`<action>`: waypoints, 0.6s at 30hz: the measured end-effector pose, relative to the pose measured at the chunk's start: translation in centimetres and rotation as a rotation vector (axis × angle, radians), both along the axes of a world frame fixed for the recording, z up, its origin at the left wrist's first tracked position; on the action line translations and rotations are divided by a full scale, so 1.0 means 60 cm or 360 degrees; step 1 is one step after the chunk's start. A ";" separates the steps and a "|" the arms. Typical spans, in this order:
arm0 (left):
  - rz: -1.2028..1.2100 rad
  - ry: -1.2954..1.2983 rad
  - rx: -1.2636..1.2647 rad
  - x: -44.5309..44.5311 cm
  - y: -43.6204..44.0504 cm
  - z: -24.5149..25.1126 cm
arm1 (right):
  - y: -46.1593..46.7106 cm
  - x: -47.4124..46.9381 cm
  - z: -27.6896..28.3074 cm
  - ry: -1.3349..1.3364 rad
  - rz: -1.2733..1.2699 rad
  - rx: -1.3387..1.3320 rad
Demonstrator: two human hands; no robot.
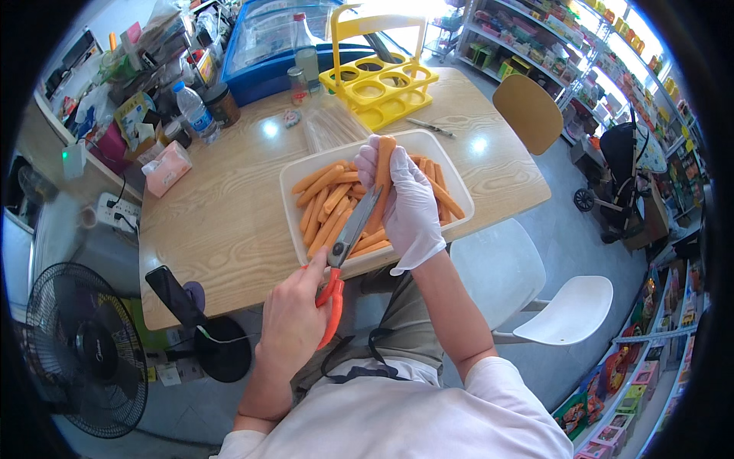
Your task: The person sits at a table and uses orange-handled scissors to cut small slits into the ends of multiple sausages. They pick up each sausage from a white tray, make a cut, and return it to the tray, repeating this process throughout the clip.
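Observation:
My left hand [295, 318], bare, grips the red handles of a pair of scissors [350, 232], whose blades point up and away to the right. Their tips touch or lie just over a sausage [385, 160] that my right hand [413, 209] holds upright, in a thin white glove. Both hands are over the near part of a white plastic tub [291, 201], which holds many orange sausages [321, 209]. Some of the sausages are hidden behind my gloved hand and the scissors. The tub stands on a wooden table [229, 229] close to its near edge.
Beyond the tub are a plastic bag [332, 123], a pen [430, 127] and a yellow bottle carrier [378, 86]. A water bottle [196, 112] and tissue pack [167, 168] stand left. A phone [175, 295] is at the near left, by a fan [89, 350]. White chairs [499, 264] stand right.

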State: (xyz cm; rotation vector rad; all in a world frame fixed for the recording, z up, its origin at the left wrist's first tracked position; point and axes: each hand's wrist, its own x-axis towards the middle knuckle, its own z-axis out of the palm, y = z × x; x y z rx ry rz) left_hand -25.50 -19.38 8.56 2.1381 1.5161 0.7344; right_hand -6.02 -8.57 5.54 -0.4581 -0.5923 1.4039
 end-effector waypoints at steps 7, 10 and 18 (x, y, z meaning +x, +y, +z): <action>-0.0026 -0.0046 -0.0046 -0.004 -0.002 -0.002 | -0.001 0.002 0.006 0.0053 -0.0038 -0.0019; -0.0039 -0.0016 -0.0090 -0.010 -0.012 -0.004 | -0.002 0.010 0.013 0.0033 -0.0082 -0.0038; -0.0101 0.0028 -0.0117 -0.018 -0.013 0.003 | 0.002 0.012 0.018 -0.0034 -0.0147 -0.0126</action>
